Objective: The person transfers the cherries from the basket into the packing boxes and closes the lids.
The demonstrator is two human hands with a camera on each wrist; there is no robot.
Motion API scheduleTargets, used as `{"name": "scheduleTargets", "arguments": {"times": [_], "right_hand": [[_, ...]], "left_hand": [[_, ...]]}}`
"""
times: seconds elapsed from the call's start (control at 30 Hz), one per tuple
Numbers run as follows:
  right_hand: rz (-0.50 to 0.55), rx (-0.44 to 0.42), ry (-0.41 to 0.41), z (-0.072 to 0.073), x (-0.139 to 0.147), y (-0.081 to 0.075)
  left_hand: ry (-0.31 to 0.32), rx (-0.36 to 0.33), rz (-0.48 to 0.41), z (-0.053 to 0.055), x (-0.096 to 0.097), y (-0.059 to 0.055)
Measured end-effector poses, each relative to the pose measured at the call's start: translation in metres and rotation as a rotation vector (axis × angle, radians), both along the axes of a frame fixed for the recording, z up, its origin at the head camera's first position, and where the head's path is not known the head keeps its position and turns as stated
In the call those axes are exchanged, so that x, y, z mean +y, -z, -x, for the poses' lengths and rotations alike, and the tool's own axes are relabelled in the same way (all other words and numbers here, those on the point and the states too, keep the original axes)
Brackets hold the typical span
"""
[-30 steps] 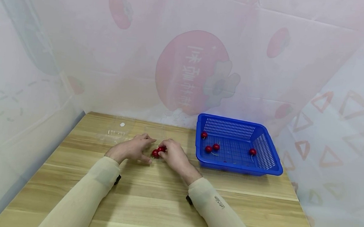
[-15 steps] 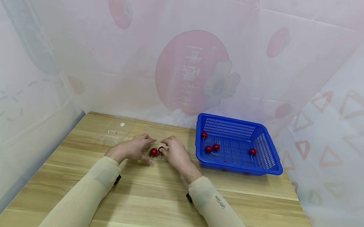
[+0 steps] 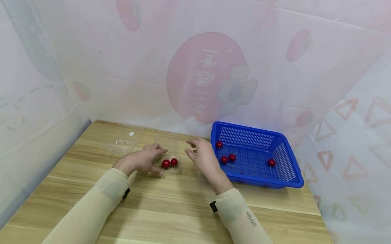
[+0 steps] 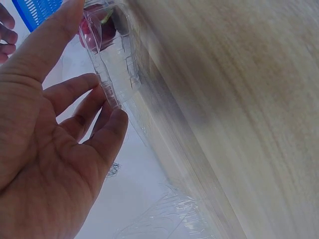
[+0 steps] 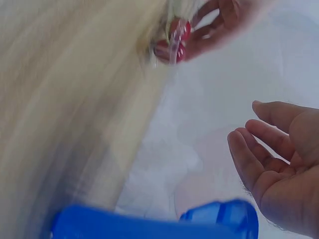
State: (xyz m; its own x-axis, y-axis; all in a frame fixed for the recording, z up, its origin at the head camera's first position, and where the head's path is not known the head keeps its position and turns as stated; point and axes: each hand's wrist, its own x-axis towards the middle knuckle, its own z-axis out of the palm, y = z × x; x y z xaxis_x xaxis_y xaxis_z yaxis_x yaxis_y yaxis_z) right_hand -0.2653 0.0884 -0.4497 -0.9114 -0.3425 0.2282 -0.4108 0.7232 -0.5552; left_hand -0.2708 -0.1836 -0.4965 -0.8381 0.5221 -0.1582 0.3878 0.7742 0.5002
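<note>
Two red cherries, one (image 3: 165,164) beside the other (image 3: 174,162), lie in a small clear plastic box (image 3: 178,169) on the table. My left hand (image 3: 143,159) steadies the box from its left side. In the left wrist view, the thumb and curled fingertips meet the box's clear wall (image 4: 112,79), with a cherry (image 4: 98,31) behind the plastic. Between the box and the blue basket, my right hand (image 3: 203,157) is held in the air. Its fingers are relaxed and bent a little, and they hold nothing.
The blue plastic basket (image 3: 255,182) stands at the right of the table, with several stemmed cherries in it, one of them (image 3: 271,163) near its right wall. More clear plastic packaging (image 3: 126,142) with a white sticker lies at the back left. A printed curtain surrounds the wooden table (image 3: 157,216).
My right hand has let go of a cherry in the box and moved away rightward toward the basket. The two cherries shifted slightly. The left hand has stayed in place.
</note>
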Motion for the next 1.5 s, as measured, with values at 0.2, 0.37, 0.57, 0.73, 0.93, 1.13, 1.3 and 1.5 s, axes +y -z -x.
{"name": "scheduleTargets", "arguments": {"times": [0.2,0.37,0.57,0.73,0.93,1.13,1.3,1.5], "right_hand": [[0.005,-0.005,0.056,0.003,0.021,-0.006],[0.001,-0.003,0.093,0.004,0.04,-0.012],[-0.005,-0.026,0.144,0.002,0.062,-0.014],[-0.02,-0.043,0.168,0.003,0.08,-0.01],[-0.072,-0.073,0.177,0.005,0.099,-0.007],[-0.128,-0.107,0.189,0.011,0.114,-0.002],[-0.163,-0.115,0.176,0.016,0.121,0.003],[-0.213,-0.147,0.167,0.022,0.126,0.007]], "left_hand": [[0.001,-0.003,-0.004,0.0,0.0,0.001],[0.0,0.0,0.0,0.0,-0.001,0.0],[-0.002,-0.009,-0.009,-0.001,-0.001,-0.001],[-0.002,-0.016,-0.012,-0.001,0.0,-0.001],[0.0,-0.013,-0.004,-0.001,-0.001,-0.001],[0.007,0.001,-0.007,0.0,-0.001,0.0],[0.009,0.009,-0.011,0.001,-0.002,0.0],[0.007,0.004,-0.016,0.0,-0.001,-0.001]]}}
